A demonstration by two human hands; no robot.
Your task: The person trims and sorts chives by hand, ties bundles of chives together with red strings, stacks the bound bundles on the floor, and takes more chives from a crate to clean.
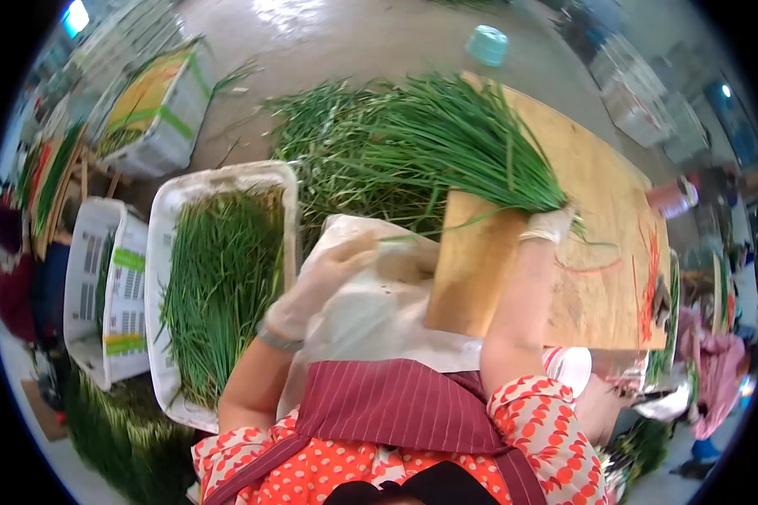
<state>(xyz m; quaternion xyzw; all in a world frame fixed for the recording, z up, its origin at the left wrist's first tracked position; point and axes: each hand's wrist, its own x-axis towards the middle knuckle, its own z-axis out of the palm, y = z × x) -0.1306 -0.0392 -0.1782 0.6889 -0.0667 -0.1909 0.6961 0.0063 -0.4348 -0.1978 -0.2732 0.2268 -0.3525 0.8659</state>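
Note:
My right hand (551, 225), in a pale thin glove, is closed around the stem end of a bunch of green chives (472, 139). The bunch lies over a wooden board (598, 168), its leaves fanning out to the upper left past the board's edge. My left hand (333, 269), also gloved, hovers above the whitish plastic sheet (370, 316) on my lap. Motion smears its fingers, and a thin green blade shows near their tips. A large heap of loose chives (345, 160) lies beyond the sheet.
Left of me stands a white crate (290, 189) filled with chives (223, 286), with another white crate (84, 295) beside it. Red ties (650, 282) lie at the board's right side. A pink container (674, 198) and a roll of twine (487, 45) are farther off.

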